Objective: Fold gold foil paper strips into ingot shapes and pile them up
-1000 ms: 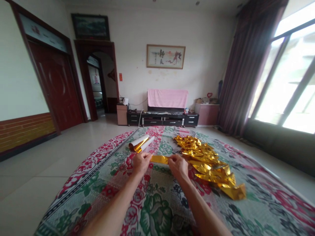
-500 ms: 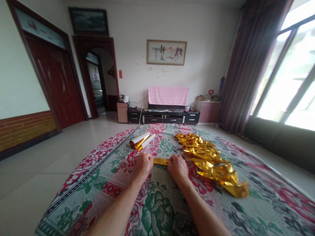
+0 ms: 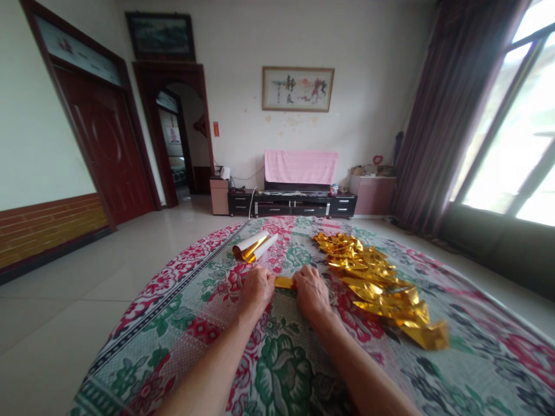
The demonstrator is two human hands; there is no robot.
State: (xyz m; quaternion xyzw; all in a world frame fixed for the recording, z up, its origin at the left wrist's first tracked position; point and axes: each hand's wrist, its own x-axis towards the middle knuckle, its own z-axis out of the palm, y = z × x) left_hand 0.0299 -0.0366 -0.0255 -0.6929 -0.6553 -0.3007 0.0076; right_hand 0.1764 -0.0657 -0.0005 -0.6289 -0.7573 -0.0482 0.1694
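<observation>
Drawn closer: left hand (image 3: 259, 287), right hand (image 3: 311, 290), curled on gold strip (image 3: 284, 282).

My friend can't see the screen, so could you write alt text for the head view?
A person's left hand and right hand hold a gold strip between them over a floral cloth. Overlapping gold pieces lie to the right; curled white-and-gold material lies beyond the left hand.

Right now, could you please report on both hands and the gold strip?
Left hand, right hand: gripping gold strip. Strip spans the gap between. No visible obstruction.
</observation>
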